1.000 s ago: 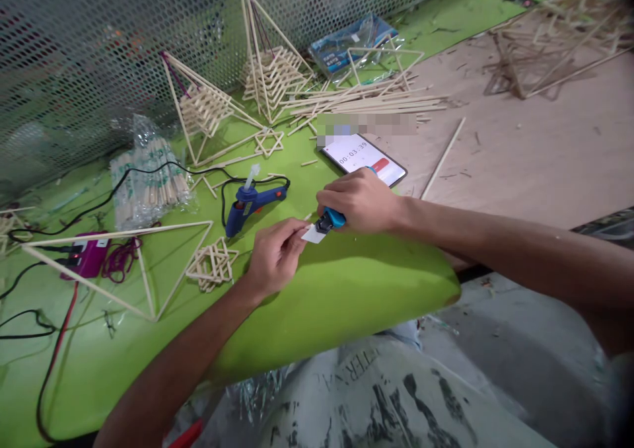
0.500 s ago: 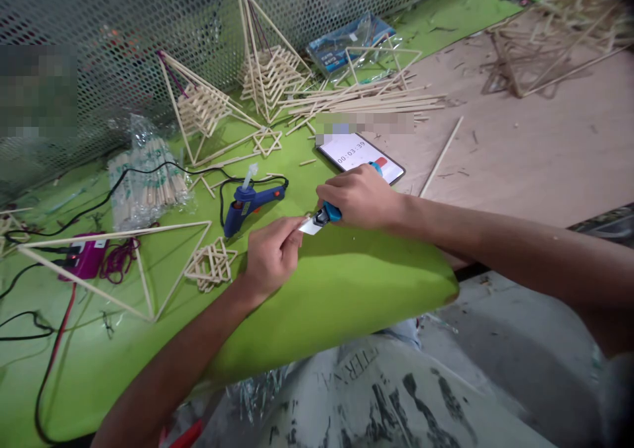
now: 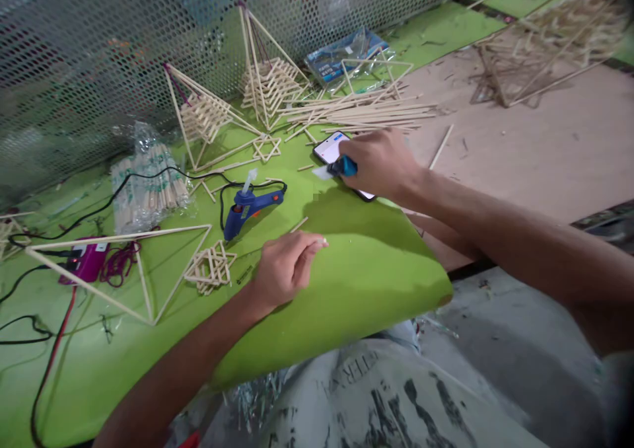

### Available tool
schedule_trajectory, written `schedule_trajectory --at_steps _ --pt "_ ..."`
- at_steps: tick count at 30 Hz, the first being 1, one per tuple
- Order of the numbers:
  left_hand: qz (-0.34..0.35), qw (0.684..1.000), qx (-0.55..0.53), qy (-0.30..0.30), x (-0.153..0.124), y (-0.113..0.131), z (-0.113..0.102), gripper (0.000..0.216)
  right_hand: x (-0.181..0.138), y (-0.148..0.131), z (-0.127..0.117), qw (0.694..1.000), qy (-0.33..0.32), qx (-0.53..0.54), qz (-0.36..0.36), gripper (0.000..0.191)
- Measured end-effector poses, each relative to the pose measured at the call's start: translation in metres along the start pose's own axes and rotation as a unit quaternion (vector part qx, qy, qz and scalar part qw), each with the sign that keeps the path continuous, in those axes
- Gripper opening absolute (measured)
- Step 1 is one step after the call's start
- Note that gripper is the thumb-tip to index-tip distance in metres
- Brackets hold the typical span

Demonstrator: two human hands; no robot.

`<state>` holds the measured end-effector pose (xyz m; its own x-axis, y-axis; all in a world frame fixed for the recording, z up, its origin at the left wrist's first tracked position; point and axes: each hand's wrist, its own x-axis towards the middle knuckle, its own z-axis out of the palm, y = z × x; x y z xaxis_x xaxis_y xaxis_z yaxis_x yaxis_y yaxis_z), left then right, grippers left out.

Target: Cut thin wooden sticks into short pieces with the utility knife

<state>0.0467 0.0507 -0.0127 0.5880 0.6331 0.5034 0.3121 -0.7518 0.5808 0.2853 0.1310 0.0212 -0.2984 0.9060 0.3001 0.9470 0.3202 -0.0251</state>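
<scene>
My right hand (image 3: pixel 379 160) grips a blue utility knife (image 3: pixel 348 166), its wide blade pointing left, above the lower part of a phone (image 3: pixel 333 145). Lower and to the left, my left hand (image 3: pixel 284 269) rests near the green tabletop with thumb and forefinger pinched together. A tiny pale end, like that of a thin wooden stick, shows at those fingertips; the rest is hidden. Just behind this hand a short wooden stick (image 3: pixel 299 224) pokes out. To its left are a small star-shaped stick frame (image 3: pixel 211 267) and a blue glue gun (image 3: pixel 242 211).
A large stick triangle (image 3: pixel 99 289) lies at the left by a purple power box (image 3: pixel 85 261) with cables. Bagged sticks (image 3: pixel 151 190), two stick pyramids (image 3: pixel 203 117) and loose sticks (image 3: pixel 366 112) lie farther back, before a perforated metal screen (image 3: pixel 123 32). A plywood board (image 3: pixel 535 150) is at right.
My right hand has drawn the knife away from the left fingertips, up and rightward over the phone. My left hand has shifted slightly right and down, and a short stick now shows behind it.
</scene>
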Motion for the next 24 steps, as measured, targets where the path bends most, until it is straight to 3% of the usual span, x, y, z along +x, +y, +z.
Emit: schedule_trajectory --at_steps 5,8,24 --pt "-0.060 0.994 -0.082 0.041 0.005 -0.006 -0.006 0.013 -0.017 -0.024 0.012 0.970 0.016 0.136 -0.199 0.015" --pt "-0.063 0.991 -0.104 0.053 0.005 -0.010 -0.006 0.012 -0.023 -0.034 0.017 0.952 0.028 0.172 -0.252 0.014" --pt "-0.039 0.995 -0.087 0.035 0.004 -0.011 -0.006 0.009 -0.027 -0.042 0.017 0.951 0.000 0.180 -0.252 0.015"
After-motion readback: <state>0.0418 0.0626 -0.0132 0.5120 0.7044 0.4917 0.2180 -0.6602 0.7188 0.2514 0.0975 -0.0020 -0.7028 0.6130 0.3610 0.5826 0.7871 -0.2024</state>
